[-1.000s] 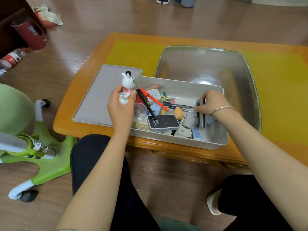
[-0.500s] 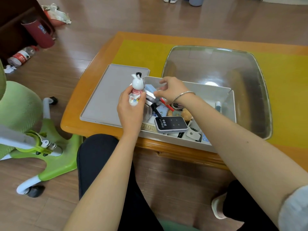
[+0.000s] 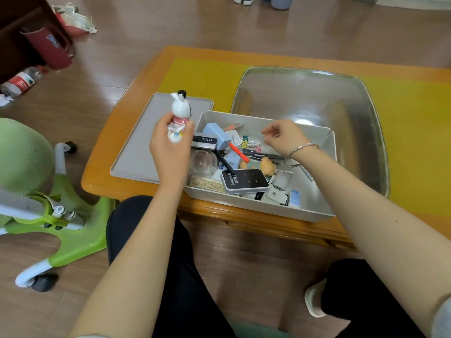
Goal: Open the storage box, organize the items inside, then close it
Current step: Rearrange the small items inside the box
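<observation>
Seen from above: a grey storage box [image 3: 324, 211] open at the near edge of an orange table [image 3: 146, 76], its flat lid [image 3: 136, 152] lying just beside it at nine o'clock and a clear tub [image 3: 361, 111] touching it at one o'clock. Gripped upright in the left hand [image 3: 170, 152] over the box's nine o'clock wall: a white rabbit figurine [image 3: 180, 115]. Hovering with loosely curled fingers over the clutter, holding nothing: the right hand [image 3: 285, 137], above an orange pen [image 3: 240, 153], with a dark Wi-Fi device [image 3: 245, 181] at six o'clock.
</observation>
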A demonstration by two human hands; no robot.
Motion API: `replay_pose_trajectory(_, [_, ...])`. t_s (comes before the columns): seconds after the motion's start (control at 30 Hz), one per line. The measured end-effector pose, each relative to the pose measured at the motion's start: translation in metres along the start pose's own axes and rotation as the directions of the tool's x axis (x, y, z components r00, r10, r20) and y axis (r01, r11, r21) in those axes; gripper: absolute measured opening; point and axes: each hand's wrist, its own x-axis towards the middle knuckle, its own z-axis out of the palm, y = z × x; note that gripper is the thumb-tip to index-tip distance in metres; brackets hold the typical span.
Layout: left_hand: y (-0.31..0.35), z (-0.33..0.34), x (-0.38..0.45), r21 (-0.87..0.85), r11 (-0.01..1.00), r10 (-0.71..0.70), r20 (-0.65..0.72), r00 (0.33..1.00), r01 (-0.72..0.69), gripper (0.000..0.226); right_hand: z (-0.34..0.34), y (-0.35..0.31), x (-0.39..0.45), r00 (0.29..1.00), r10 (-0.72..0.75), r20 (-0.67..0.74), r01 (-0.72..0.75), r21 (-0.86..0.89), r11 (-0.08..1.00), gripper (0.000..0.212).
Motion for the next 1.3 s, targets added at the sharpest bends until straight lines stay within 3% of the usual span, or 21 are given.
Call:
replay_pose_trajectory(0.1, [-0.001,0.003,-0.001,0.04,0.999,0.02,0.057,0.998,-0.022,0.03,-0.005,0.02,0.0,0.994,0.087,-0.06,-0.091,-0.063,0.994,0.027])
replay_pose_trajectory(0.27, [-0.009,0.01,-0.016,0.07,0.997,0.028,0.116,0.993,-0.037,0.037,0.004,0.048,-0.008,0.973,0.203,0.114,-0.137,-0.427,0.894,0.044])
replay_pose_trajectory(0.57, [-0.009,0.013,-0.02,0.065,0.997,0.026,0.132,0.991,-0.035,0.037,0.011,0.046,-0.017,0.984,0.178,0.013,-0.153,-0.448,0.881,0.034])
replay_pose_trajectory(0.67, [-0.01,0.013,-0.02,0.064,0.997,0.026,0.135,0.991,-0.035,0.038,-0.002,0.044,-0.024,0.974,0.226,-0.034,-0.201,-0.601,0.774,0.038])
replay_pose_trajectory(0.77, [-0.009,0.013,-0.021,0.06,0.998,0.02,0.142,0.99,-0.029,0.038,-0.007,0.044,-0.035,0.962,0.27,0.028,-0.153,-0.764,0.626,0.034])
replay_pose_trajectory(0.83, [-0.008,0.013,-0.021,0.05,0.999,0.015,0.135,0.991,-0.021,0.038,-0.004,0.048,-0.04,0.957,0.285,0.055,-0.14,-0.775,0.617,0.036])
replay_pose_trajectory(1.0, [-0.006,0.014,-0.023,0.002,1.0,-0.014,0.12,0.993,0.014,0.037,-0.001,0.057,-0.04,0.978,0.206,0.026,-0.139,-0.657,0.741,0.026])
replay_pose_trajectory(1.13, [-0.004,0.017,-0.025,-0.01,0.999,-0.033,0.131,0.991,0.035,0.037,-0.01,0.048,-0.028,0.991,0.084,-0.101,-0.106,-0.231,0.967,0.016])
replay_pose_trajectory(1.2, [-0.004,0.018,-0.025,-0.01,0.999,-0.036,0.132,0.991,0.038,0.037,-0.011,0.032,-0.029,1.0,0.027,-0.01,-0.027,-0.013,1.0,0.017])
replay_pose_trajectory(1.3, [-0.005,0.017,-0.024,-0.01,0.999,-0.049,0.127,0.991,0.051,0.036,0.0,0.005,-0.042,0.981,-0.07,0.181,0.019,0.267,0.964,0.024])
